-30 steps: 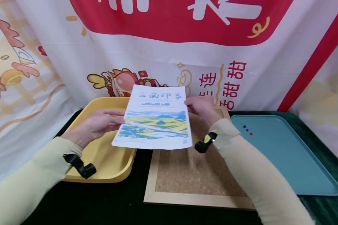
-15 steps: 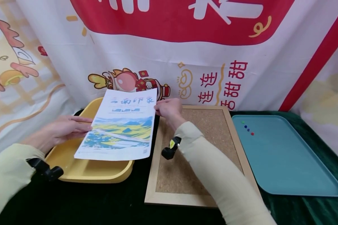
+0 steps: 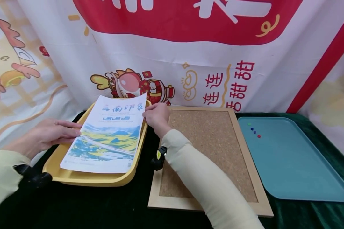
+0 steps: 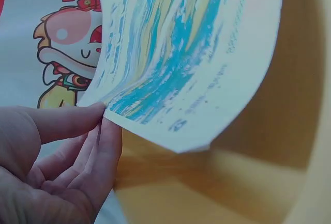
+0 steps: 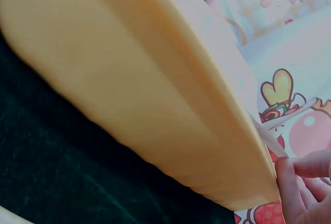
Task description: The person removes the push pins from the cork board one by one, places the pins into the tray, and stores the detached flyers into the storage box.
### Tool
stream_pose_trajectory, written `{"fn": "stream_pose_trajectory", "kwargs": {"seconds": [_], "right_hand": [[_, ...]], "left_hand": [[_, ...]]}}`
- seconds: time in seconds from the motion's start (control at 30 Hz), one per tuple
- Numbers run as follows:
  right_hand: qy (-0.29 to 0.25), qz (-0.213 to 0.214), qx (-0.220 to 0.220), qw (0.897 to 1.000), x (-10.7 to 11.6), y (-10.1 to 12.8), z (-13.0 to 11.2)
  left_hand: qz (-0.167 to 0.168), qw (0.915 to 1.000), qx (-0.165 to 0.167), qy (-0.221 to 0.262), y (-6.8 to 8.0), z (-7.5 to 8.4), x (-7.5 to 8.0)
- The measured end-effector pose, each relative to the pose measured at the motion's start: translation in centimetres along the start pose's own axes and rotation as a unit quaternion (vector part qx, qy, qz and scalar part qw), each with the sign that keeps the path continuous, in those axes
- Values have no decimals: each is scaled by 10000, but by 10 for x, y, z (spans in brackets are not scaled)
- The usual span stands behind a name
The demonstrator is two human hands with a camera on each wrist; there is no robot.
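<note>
Green cloth (image 3: 83,206) covers our table; a cartoon banner (image 3: 172,47) hangs behind it. Four things sit on the cloth: yellow tray (image 3: 60,165) at 9 o'clock, cork board (image 3: 218,152) at centre, blue tray (image 3: 292,165) at 3 o'clock with small coloured pins (image 3: 253,129) near its far left corner.

We hold a printed sheet (image 3: 107,140) over the yellow tray, landscape print facing up, title line at the far end. Its near edge lies about level with the tray's near rim; whether it touches the tray floor we cannot tell.

Left hand (image 3: 50,135): thumb above and fingers beneath pinch the sheet's left edge, clear in the left wrist view (image 4: 62,162). The sheet (image 4: 191,53) bows upward from that pinch.

Right hand (image 3: 157,116): fingertips pinch the sheet's far right corner, at the tray's far right rim. In the right wrist view the fingers (image 5: 302,182) nip the paper edge just beside the tray's outer wall (image 5: 129,89).
</note>
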State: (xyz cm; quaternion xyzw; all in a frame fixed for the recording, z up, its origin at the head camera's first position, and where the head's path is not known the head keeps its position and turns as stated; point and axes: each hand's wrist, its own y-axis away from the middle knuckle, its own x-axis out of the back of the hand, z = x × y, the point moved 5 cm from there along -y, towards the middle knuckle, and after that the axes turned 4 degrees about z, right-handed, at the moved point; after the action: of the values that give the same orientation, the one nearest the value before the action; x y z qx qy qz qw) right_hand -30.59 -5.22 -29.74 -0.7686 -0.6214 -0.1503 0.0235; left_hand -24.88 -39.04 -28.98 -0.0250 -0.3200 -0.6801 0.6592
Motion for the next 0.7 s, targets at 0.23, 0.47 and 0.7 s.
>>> {"fn": "stream_pose_trajectory", "kwargs": {"seconds": [0.23, 0.47, 0.7], "right_hand": [[1106, 156, 853, 9901, -7, 8, -8], [1691, 44, 1333, 9765, -5, 11, -12], [1453, -467, 1639, 9746, 28, -1, -12]], "left_hand": [[547, 9973, 76, -479, 3, -1, -6], [1111, 9878, -54, -1091, 2, 2, -13], [1203, 9752, -496, -1788, 7, 31, -25]]}}
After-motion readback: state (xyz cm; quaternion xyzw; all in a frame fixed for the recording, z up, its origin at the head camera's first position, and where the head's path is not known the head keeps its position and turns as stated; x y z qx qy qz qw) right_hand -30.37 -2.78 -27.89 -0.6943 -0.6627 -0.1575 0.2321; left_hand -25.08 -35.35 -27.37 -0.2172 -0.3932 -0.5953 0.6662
